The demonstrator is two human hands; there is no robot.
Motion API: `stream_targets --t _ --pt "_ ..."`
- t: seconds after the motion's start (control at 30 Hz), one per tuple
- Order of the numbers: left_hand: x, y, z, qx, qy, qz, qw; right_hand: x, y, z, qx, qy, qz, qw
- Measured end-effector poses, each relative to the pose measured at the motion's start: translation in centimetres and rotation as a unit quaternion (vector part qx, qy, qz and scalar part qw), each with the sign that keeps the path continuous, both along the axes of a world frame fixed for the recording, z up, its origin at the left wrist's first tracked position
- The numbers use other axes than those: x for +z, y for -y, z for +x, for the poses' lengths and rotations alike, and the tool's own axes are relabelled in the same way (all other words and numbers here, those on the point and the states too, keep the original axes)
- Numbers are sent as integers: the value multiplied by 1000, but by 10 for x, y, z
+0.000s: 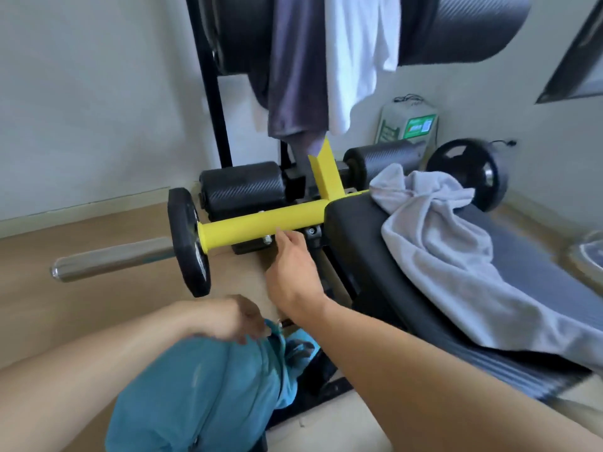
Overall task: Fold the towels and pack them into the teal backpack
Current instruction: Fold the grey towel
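The left hand (235,318) pinches the rim of the teal backpack (202,393) on the floor; the right hand (290,269), grip apart and empty, reaches forward. 1 grey towel (450,243) lies crumpled on the tabletop (352,236), 2 more hang above. Pulled carelessly, it could snag the yellow bar (261,223) or drop unfolded.

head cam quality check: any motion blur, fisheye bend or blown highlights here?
Head view: soft throughout, with motion smear on the left hand at the teal backpack opening and on the right hand; wide-angle bend shows in the bowed floor edge and black upright frame; the hanging white towel is nearly blown out; daylight is even, shadows faint.
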State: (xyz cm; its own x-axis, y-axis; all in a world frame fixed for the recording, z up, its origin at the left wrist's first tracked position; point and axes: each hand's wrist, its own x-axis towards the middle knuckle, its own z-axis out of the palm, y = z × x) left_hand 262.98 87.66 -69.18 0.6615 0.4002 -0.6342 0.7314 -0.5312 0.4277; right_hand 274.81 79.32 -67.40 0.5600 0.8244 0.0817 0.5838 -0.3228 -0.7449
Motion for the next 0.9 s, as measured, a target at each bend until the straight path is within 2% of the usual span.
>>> stream_targets --t 0.1,0.17,0.23,0.3,0.4,0.53,0.63,0.7,0.73,0.8,0.87,0.9 --pt "29 8 16 -8 32 48 998 62 11 8 42 87 0 995" --pt "46 12 26 8 81 39 996 96 24 24 48 165 9 985" --pt "61 18 34 29 146 53 987 122 40 51 19 212 1 977" --pt "75 26 40 42 210 79 974 131 58 84 -54 240 -32 969" --pt "80 39 48 77 318 78 942 115 88 127 -185 246 -111 945" --pt "68 49 53 132 410 60 900 86 107 157 -215 176 -195 941" --pt "61 49 60 143 421 52 894 81 103 160 -164 199 -110 960" --pt "62 50 66 176 429 -5 886 87 99 147 -114 134 -25 984" --pt "65 52 69 213 441 -62 870 92 98 136 -73 102 5 992" --pt "72 53 74 303 466 -156 817 103 96 110 43 67 36 996" --pt "83 50 72 375 482 -179 771 105 92 88 152 51 40 986" --pt "86 43 69 396 483 -177 761 104 89 79 184 49 47 981"
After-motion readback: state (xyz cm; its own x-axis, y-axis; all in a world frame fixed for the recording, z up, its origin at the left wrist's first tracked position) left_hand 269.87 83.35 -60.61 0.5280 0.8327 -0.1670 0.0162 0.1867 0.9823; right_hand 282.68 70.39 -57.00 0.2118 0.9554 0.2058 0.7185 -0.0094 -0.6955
